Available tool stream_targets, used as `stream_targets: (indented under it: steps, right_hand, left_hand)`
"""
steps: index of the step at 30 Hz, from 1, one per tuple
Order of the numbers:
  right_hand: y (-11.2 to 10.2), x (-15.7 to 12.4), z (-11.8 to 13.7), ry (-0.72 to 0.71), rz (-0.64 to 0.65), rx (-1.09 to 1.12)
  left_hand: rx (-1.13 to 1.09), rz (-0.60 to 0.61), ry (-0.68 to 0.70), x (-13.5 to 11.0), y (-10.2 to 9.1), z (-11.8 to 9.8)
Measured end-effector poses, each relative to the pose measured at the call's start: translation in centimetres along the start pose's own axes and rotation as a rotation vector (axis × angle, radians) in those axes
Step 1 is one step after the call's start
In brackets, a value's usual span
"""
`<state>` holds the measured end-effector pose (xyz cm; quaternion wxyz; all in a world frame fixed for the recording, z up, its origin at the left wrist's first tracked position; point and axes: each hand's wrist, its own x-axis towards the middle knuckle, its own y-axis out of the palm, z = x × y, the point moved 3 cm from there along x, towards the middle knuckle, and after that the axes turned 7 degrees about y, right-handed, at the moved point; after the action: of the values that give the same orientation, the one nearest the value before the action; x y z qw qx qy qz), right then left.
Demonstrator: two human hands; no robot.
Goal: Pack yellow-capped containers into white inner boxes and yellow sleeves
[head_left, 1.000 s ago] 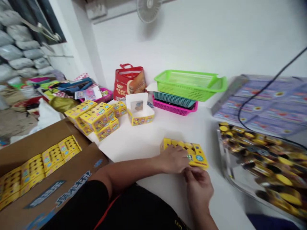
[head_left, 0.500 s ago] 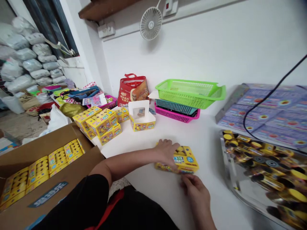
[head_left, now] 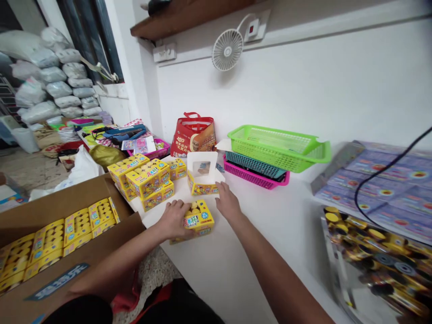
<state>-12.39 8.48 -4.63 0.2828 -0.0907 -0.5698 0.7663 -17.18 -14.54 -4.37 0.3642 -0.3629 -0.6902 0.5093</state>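
Observation:
My left hand (head_left: 175,219) grips a closed yellow box (head_left: 197,220) with round yellow pieces showing through its top, held low over the white table (head_left: 256,216) near its left edge. My right hand (head_left: 227,201) reaches forward with fingers spread, touching the open yellow box (head_left: 202,177) whose white windowed lid stands upright. A stack of closed yellow boxes (head_left: 145,177) lies just left of both hands.
A cardboard carton (head_left: 64,234) holding rows of yellow boxes sits at the left. Stacked green, blue and pink baskets (head_left: 273,150) and a red bag (head_left: 194,132) stand by the wall. A shiny tray (head_left: 381,261) of yellow-capped items and purple sheets (head_left: 378,180) lie at right.
My left hand carried the yellow box leftward across the table toward the stack. My right hand let go of it and reached forward to the open box.

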Motion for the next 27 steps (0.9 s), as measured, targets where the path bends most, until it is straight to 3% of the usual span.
stream_targets:
  steps: [3,6,13,18,22,27]
  right_hand:
    - [0.0,3.3,1.4,-0.040,0.120,-0.243]
    - [-0.9,2.7,-0.4,-0.006,0.124,-0.345]
    - [-3.9,-7.5,-7.9,0.121,-0.016,-0.535]
    - [-3.4,-14.3,-9.7,0.110,-0.134,-0.497]
    - [-2.7,-17.1,-10.4,0.076,-0.213,-0.419]
    - [-3.0,-18.6,-11.2,0.083,-0.282,-0.367]
  left_hand:
    - [0.007,0.010,0.019,1.1,0.2,0.5]
    - [0.025,0.011,0.006,2.8,0.4,1.3]
    - [0.134,0.001,-0.082,9.9,0.8,2.8]
    - [0.204,-0.010,-0.159,15.3,0.8,4.5]
    - [0.235,0.007,-0.272,17.8,0.5,7.0]
    - [0.265,-0.031,-0.388,18.7,0.5,9.5]
